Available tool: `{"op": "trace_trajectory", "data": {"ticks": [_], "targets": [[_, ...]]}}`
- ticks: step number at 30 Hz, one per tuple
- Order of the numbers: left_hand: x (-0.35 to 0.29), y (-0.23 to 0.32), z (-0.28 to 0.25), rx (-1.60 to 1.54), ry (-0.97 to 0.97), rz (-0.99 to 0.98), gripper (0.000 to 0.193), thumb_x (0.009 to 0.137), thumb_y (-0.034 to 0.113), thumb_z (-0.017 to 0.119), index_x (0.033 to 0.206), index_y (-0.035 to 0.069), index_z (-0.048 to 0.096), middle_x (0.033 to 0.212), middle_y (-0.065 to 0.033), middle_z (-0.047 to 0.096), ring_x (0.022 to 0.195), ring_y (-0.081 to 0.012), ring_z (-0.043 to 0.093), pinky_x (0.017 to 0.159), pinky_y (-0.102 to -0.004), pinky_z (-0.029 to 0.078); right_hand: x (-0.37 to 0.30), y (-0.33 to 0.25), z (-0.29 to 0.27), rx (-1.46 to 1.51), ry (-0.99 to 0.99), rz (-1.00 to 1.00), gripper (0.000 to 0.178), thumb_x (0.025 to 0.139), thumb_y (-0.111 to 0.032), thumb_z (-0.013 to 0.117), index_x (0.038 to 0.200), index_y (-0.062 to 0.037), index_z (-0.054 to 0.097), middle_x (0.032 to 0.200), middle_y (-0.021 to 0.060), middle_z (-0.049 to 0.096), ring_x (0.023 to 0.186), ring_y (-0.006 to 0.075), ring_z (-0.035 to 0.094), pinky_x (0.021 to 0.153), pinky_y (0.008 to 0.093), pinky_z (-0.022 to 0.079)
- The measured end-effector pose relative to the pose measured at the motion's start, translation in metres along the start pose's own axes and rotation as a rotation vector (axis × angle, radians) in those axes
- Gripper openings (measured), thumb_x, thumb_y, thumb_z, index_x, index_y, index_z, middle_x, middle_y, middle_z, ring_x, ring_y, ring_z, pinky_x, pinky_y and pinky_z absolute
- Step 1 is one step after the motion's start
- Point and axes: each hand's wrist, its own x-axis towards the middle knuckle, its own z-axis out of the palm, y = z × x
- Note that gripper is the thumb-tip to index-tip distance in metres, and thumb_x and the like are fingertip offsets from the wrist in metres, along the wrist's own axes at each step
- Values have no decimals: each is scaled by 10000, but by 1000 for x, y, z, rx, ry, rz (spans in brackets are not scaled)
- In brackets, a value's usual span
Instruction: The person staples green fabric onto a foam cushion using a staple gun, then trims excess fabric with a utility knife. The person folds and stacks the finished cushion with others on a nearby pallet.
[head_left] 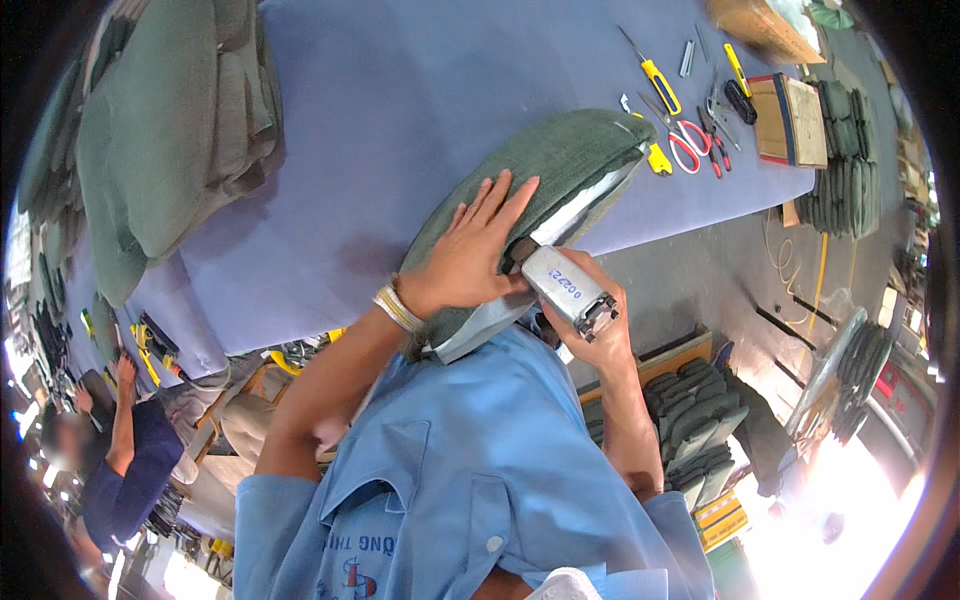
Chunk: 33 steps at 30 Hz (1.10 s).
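Note:
A padded cushion point(560, 140) covered in dark green fabric lies at the near edge of the blue-topped table, tilted toward my body. Its pale inner side shows along the near edge. My left hand point(470, 245) presses on the green cover with the fingers stretched out. In my right hand point(605, 325) is a silver staple gun point(565, 285), its fingers wrapped round the body. The staple gun's dark nose meets the cushion's near edge, close to my left thumb. Whether the nose touches the fabric is hard to make out.
Green covers point(180, 130) are piled at the table's left. On the right lie a yellow screwdriver point(660, 85), red-handled scissors point(688, 148), pliers, a yellow cutter point(658, 160) and a box point(790, 120). Stacked green pieces point(700, 410) stand below right. Another person point(125, 470) works at far left.

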Motion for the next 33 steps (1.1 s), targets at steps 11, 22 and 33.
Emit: {"op": "trace_trajectory", "data": {"ticks": [11, 22, 33], "targets": [[-22, -19, 23, -184, 49, -167, 1047, 873, 343, 758, 1646, 56, 113, 1689, -275, 141, 1567, -446, 136, 1214, -642, 227, -14, 13, 17, -102, 107, -15, 525, 796, -63, 771, 1303, -31, 637, 1113, 147, 749, 988, 235, 758, 850, 337, 586], [-22, -6, 25, -57, 41, -232, 976, 887, 249, 726, 1629, 10, 139, 1682, -257, 186, 1555, -444, 188, 1185, -644, 303, -26, 24, 7, -65, 30, -46, 607, 759, -37, 778, 1349, -24, 636, 1210, 171, 726, 1036, 235, 743, 886, 325, 573], [-21, -6, 25, -66, 94, -239, 1005, 833, 157, 749, 1625, 8, 148, 1667, -256, 234, 1542, -438, 233, 1196, -584, 321, -4, 2, 1, -21, -67, 83, 598, 729, -16, 769, 1312, -24, 640, 1182, 173, 722, 1057, 263, 728, 912, 340, 552]]}}
